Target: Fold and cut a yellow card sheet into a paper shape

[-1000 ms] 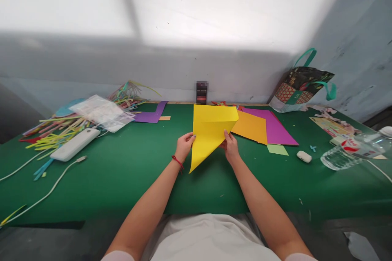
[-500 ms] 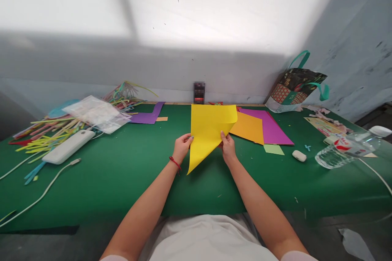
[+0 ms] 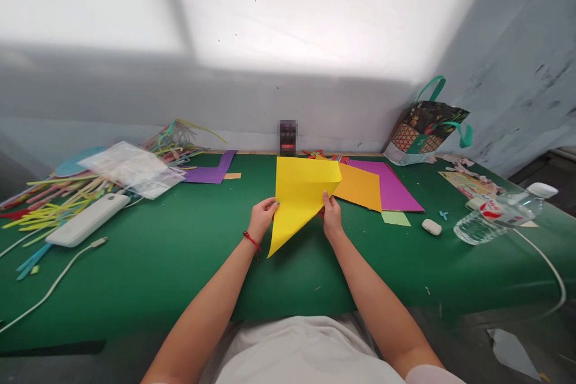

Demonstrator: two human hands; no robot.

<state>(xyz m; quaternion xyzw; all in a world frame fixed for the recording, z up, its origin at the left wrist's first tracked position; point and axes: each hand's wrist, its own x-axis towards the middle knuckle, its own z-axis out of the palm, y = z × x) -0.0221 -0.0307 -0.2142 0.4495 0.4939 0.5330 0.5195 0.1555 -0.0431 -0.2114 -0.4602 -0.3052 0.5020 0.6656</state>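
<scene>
A sheet of yellow paper [image 3: 300, 198] is held up above the green table, its lower right part folded back so that a slanting edge runs to a point at the bottom left. My left hand [image 3: 263, 218] pinches its left edge, thumb in front. On the slanting right edge my right hand [image 3: 332, 216] has its thumb on the paper's face, the other fingers partly hidden behind. Beyond the sheet to the right lie an orange sheet [image 3: 360, 187] and a magenta sheet [image 3: 399, 189].
Paper strips [image 3: 58, 192], a clear plastic bag [image 3: 130, 171] and a white power bank [image 3: 87, 220] lie left on the green table [image 3: 180, 270]. To the right are a water bottle [image 3: 499, 216], a white earbud case [image 3: 431, 227] and a patterned bag [image 3: 420, 129]. A phone [image 3: 288, 138] stands at the back.
The view has turned slightly right, so most things sit further left. The yellow paper's upper right corner has come down a little. Both hands keep their grip.
</scene>
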